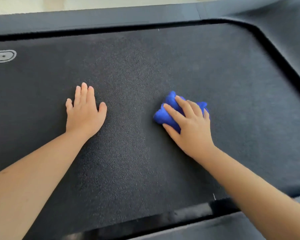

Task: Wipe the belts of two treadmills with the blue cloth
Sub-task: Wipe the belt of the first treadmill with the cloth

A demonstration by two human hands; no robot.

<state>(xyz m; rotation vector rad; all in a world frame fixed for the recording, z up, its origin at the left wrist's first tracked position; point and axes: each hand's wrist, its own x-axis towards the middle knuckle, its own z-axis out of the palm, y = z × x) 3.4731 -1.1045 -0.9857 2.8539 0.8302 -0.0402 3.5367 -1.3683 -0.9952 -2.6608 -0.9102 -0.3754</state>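
Nearest the camera, the left forearm (42, 170) and right forearm (249, 184) reach out over the near side rail (215, 227) onto the dark, pebbled belt (145, 66) of one treadmill; no second treadmill is in view. A printed oval mark (2, 56) at the belt's left edge serves as the reference. The left hand (84, 110) lies flat and released on the belt, fingers straight and together, some way right of the mark and nearer the camera than it. Farther right, well apart from the mark, the right hand (190, 125) grasps the blue cloth (161, 116), bunched into a wad and pressed onto the belt, with fingers spread over its top and the thumb tucked round its near side. The belt's long axis runs from the mark toward the rounded end (260, 37) on the far side of the cloth, so the person is working across it from the side. The cloth sits in the half away from the mark, and only the right hand is on it. By my judgement, the long run of belt back toward the mark is the larger stretch left to cover, and the flat left hand looks like a brace.
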